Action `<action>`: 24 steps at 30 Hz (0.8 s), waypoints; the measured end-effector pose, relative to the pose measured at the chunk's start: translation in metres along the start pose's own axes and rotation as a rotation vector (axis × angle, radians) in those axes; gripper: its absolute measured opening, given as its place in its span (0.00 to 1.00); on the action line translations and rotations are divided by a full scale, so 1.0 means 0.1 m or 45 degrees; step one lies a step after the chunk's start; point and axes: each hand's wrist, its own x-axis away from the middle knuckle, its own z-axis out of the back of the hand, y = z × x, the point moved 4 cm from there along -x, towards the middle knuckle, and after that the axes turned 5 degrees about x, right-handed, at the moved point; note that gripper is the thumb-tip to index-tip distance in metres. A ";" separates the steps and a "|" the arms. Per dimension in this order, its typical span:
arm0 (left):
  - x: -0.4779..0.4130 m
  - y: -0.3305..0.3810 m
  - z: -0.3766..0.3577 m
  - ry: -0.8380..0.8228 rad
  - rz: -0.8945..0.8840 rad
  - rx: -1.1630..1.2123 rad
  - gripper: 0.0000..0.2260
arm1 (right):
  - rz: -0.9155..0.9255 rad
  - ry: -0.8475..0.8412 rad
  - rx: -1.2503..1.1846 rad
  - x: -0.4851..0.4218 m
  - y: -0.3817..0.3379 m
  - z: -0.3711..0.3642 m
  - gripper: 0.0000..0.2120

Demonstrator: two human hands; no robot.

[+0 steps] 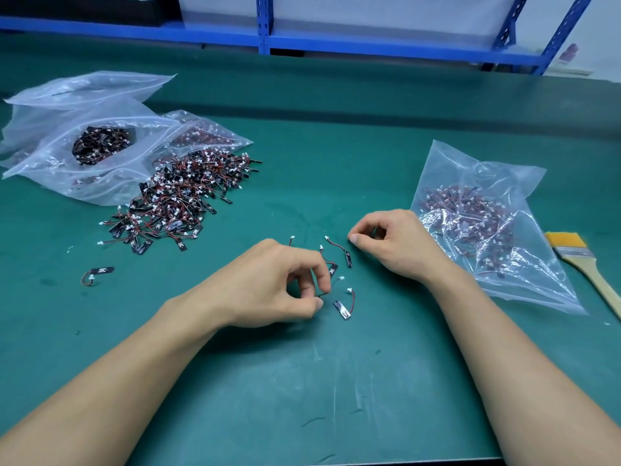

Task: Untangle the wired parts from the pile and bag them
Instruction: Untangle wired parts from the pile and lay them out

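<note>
Pinches a wire [331,286] in the left hand [279,284] to lift one part clear of its neighbours, with the right hand [393,243] curled beside the bag [477,169], its hold unclear.

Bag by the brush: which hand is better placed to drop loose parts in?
Probably the right hand: it sits beside the bag, while the left hand pinches a wire farther off.
</note>
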 end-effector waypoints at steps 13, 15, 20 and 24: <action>0.10 -0.15 0.38 -0.026 0.102 -0.125 0.03 | 0.005 0.002 -0.003 0.01 -0.01 0.00 0.05; 0.15 -0.16 0.38 -0.159 0.126 -0.131 0.08 | 0.002 -0.002 -0.004 0.00 -0.01 0.00 0.05; 0.17 -0.17 0.35 -0.221 0.117 -0.143 0.08 | -0.004 0.000 -0.010 0.01 -0.01 0.01 0.06; 0.17 -0.22 0.35 -0.246 0.137 -0.162 0.07 | -0.001 -0.009 -0.002 0.01 -0.02 0.00 0.06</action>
